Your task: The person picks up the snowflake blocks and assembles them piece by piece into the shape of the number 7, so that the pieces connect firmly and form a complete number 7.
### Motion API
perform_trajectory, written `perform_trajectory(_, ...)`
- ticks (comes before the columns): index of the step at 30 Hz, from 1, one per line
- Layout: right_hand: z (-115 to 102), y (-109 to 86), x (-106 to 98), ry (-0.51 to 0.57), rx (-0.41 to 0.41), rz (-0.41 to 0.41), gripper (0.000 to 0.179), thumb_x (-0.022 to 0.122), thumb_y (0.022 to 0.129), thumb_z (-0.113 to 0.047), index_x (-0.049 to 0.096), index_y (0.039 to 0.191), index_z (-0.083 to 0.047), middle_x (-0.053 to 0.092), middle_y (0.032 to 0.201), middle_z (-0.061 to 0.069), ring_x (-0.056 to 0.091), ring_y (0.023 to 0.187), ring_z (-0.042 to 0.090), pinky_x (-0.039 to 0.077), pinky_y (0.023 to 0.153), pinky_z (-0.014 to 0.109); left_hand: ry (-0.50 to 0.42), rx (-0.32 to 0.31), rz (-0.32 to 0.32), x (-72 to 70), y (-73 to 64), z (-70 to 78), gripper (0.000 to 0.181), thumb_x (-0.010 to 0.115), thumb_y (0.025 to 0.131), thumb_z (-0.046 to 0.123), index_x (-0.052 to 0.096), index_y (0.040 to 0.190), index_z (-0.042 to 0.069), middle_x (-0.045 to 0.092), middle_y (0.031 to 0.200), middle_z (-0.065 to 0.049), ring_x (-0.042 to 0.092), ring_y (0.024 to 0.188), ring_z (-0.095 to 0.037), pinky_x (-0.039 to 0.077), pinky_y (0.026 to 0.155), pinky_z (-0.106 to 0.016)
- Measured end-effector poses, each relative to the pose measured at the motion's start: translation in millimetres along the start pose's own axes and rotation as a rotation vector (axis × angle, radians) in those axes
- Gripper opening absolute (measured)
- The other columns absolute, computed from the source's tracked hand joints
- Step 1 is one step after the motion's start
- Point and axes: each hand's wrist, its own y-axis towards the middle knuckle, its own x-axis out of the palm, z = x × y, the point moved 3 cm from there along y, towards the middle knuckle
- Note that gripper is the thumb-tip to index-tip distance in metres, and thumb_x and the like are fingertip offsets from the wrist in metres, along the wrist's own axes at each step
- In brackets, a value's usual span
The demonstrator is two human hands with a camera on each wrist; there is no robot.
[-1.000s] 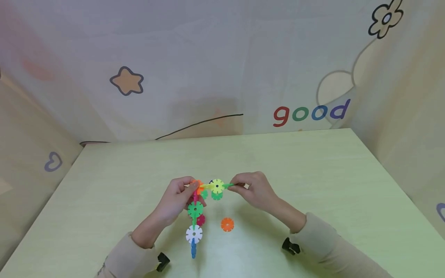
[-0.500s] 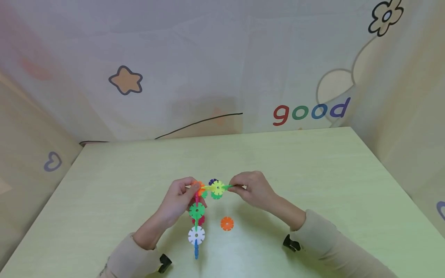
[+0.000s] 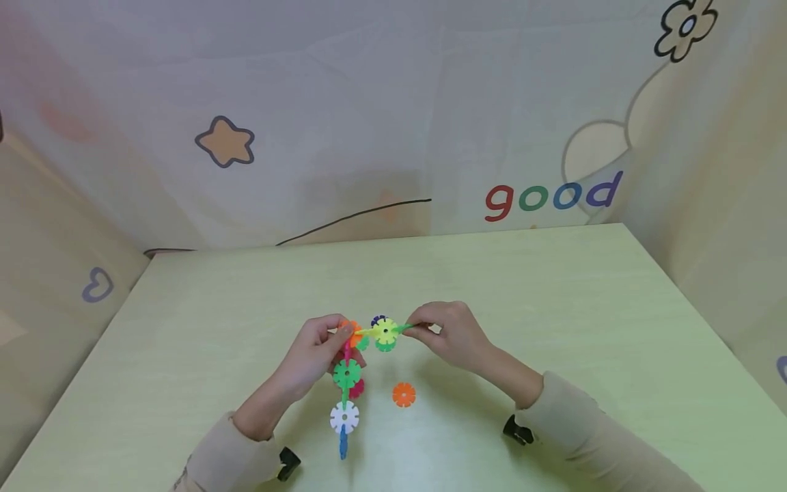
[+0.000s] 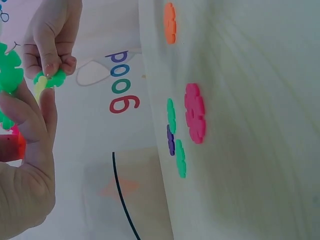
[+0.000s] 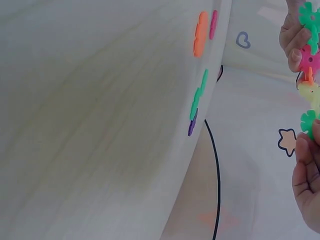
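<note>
The fingers of the left hand (image 3: 313, 355) are curled and pinch the orange piece at the left end of the snowflake-piece chain (image 3: 346, 374). The fingers of the right hand (image 3: 451, 333) are curled and pinch the small green piece at the right end of the same chain. Both hands hold the assembly above the table (image 3: 184, 328), which keeps every joint off the surface and within reach of the fingertips.

Near section: a strand hangs down from the left-hand grip, made up of a green disc, a white disc (image 3: 344, 417) and a blue piece at the bottom.

Middle section: a loose orange disc (image 3: 403, 394) lies flat on the table, just right of the hanging strand and apart from both hands. The wrist views show a pink disc (image 4: 194, 119) on the table too, with two green pieces and a purple one nearby.

Far section: the horizontal span between the two grips carries a yellow disc (image 3: 385, 331) facing the head camera.

Containers: none is visible in any view; the loose pieces rest directly on the table surface.
</note>
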Motion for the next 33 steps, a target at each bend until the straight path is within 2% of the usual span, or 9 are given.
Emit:
perform_trajectory(10, 1.5, 1.0, -3.2, 0.058, 0.103, -0.051, 0.009, 0.074, 0.073, -0.002, 0.068, 0.078, -0.005, 0.065, 0.07, -0.002, 0.057, 0.061, 0.005, 0.049, 0.059, 0.02, -0.045, -0.006, 0.015, 1.2, -0.2, -1.6, 0.023, 0.044, 0.097, 0.017, 0.05, 0.094, -0.004, 0.068, 0.076, -0.016, 0.065, 0.056, -0.023, 0.053, 0.053, -0.032)
perform_trajectory(18, 1.3, -0.6, -8.4, 0.061, 0.188, -0.093, 0.013, 0.074, 0.073, -0.004, 0.068, 0.084, -0.003, 0.065, 0.072, -0.001, 0.056, 0.062, 0.006, 0.049, 0.058, 0.022, -0.03, -0.005, 0.045, -3.9, -1.8, -0.8, 0.026, 0.043, 0.097, 0.017, 0.052, 0.101, -0.006, 0.068, 0.075, -0.013, 0.064, 0.059, -0.021, 0.05, 0.051, -0.025)
perform_trajectory(26, 4.6, -7.1, -9.5, 0.121, 0.34, -0.199, 0.012, 0.073, 0.076, -0.007, 0.068, 0.086, -0.004, 0.065, 0.073, -0.003, 0.055, 0.063, 0.006, 0.049, 0.058, 0.023, -0.034, 0.001, 0.054, -10.9, -7.1, -2.8, 0.028, 0.043, 0.098, 0.019, 0.051, 0.103, -0.008, 0.068, 0.075, -0.011, 0.065, 0.063, -0.02, 0.051, 0.054, -0.025)
perform_trajectory(33, 12.3, -13.3, -4.0, 0.158, 0.435, -0.325, 0.017, 0.073, 0.076, -0.01, 0.068, 0.09, -0.002, 0.063, 0.074, -0.003, 0.054, 0.064, 0.007, 0.048, 0.059, 0.023, -0.02, 0.0, 0.06, -17.6, -9.4, -4.1, 0.029, 0.043, 0.098, 0.02, 0.051, 0.105, -0.006, 0.068, 0.076, -0.011, 0.063, 0.061, -0.019, 0.049, 0.053, -0.024)
